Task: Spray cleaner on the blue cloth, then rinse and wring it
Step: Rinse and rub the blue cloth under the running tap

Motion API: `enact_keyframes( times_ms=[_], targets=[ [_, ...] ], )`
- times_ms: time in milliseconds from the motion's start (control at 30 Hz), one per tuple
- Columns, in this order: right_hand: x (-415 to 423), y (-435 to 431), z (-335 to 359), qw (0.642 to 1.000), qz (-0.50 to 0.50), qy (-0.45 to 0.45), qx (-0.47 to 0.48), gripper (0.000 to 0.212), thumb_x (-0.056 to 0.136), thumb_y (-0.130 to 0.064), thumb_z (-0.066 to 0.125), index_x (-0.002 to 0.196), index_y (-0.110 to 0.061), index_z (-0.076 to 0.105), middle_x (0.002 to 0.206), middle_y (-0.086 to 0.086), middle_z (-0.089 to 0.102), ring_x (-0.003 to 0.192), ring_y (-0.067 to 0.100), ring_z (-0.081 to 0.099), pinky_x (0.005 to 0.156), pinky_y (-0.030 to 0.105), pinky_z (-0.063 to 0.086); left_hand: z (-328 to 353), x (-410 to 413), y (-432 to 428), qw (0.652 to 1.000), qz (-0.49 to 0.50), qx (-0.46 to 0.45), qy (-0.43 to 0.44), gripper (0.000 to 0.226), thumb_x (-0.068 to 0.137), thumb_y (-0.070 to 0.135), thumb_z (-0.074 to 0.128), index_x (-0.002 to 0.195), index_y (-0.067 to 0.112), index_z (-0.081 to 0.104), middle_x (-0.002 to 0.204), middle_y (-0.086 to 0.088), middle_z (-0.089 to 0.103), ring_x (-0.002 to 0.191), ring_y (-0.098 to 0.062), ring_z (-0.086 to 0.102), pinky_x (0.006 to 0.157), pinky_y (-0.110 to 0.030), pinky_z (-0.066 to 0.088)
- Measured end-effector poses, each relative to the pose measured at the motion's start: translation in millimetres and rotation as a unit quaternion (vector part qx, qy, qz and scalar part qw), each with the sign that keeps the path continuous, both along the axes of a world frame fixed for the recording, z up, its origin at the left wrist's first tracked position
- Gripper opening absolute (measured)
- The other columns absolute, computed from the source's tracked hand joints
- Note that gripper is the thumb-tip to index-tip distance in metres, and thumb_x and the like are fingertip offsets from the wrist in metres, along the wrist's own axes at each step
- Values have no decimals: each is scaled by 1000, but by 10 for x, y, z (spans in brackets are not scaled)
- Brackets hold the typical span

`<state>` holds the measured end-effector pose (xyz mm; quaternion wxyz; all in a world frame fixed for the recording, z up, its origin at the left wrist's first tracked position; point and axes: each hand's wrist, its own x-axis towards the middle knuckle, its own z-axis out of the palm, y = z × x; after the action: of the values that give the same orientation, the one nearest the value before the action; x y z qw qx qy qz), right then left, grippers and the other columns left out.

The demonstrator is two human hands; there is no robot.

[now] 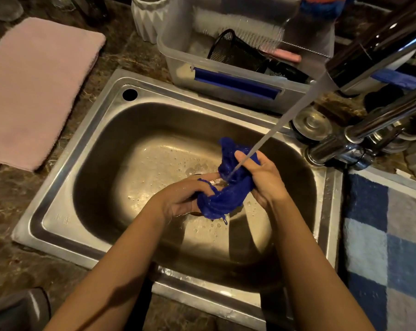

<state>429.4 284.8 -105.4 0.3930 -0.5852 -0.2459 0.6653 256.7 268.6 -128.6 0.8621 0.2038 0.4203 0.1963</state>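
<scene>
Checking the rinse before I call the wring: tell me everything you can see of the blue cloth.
The blue cloth is deep royal blue, a soft, wet-looking fabric bunched into a twisted rope, with a loose thread hanging at its lower end. It is held over the sink. The left hand grips its lower end, the right hand its upper part, and the water stream lands on its middle.

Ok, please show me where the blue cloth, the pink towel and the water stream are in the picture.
blue cloth (222,199): head view, on the bunched lower part.
pink towel (35,87): head view, on the middle of its flat top.
water stream (287,115): head view, on its middle stretch.
</scene>
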Motion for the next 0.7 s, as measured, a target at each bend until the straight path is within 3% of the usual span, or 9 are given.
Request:
enact_keyframes(
  times_ms=[67, 200, 300, 367, 467, 633, 700],
  targets=[
    [-53, -29, 16, 1000, -1, 12, 9, 7, 88, -17, 61, 93, -13, 62, 86, 9, 65, 84, 25, 62, 87, 43, 50, 4, -2, 7, 997, -47, 50, 21, 48, 83, -8, 52, 119, 23, 58, 96, -4, 74, 85, -16, 71, 76, -28, 58],
    [-101, -88, 69, 999, 3, 31, 19, 14, 93, -12, 51, 89, -17, 64, 80, 1, 69, 78, 17, 66, 81, 35, 53, 85, 33, 47, 989, -51, 114, 81, 16, 92, 26, 54, 104, 20, 62, 93, 4, 73, 90, -12, 69, 72, -22, 54],
    [-110, -127, 125, 999, -2, 22, 25, 19, 95, -12, 47, 90, -19, 64, 80, 0, 70, 78, 14, 66, 80, 33, 53, 82, 67, 79, 969, -3, 183, 168, 35, 91, 41, 53, 101, 9, 65, 99, -11, 71, 94, -28, 66, 87, -40, 54],
    [-103, -139, 162, 999, -2, -18, 37, 19, 95, -13, 46, 89, -20, 62, 82, 0, 68, 80, 15, 64, 77, 32, 52, 87, 98, 67, 947, 39, 238, 213, 39, 90, 36, 55, 101, 1, 66, 102, -19, 70, 99, -36, 64, 96, -53, 48],
    [-67, -156, 200, 996, -7, -76, 49, 18, 95, -11, 44, 92, -19, 60, 89, 4, 66, 83, 20, 64, 77, 33, 52, 108, 115, 50, 929, 112, 279, 215, 29, 90, 25, 56, 105, 2, 65, 103, -20, 69, 100, -36, 64, 96, -51, 48],
    [55, -193, 264, 996, -45, -59, 39, 18, 94, -12, 46, 106, -18, 57, 110, 7, 64, 92, 20, 66, 70, 27, 57, 198, 170, 99, 948, 279, 148, 47, 31, 92, 23, 50, 120, 12, 51, 118, -14, 61, 103, -27, 63, 82, -38, 55],
    [3, -219, 313, 992, -10, -113, 61, 13, 96, -22, 46, 102, -19, 57, 98, 2, 66, 80, 12, 67, 65, 23, 56, 254, 274, 152, 947, 293, 94, 95, 30, 95, 36, 47, 116, 16, 55, 113, -11, 64, 96, -24, 66, 71, -32, 57]
  ],
)
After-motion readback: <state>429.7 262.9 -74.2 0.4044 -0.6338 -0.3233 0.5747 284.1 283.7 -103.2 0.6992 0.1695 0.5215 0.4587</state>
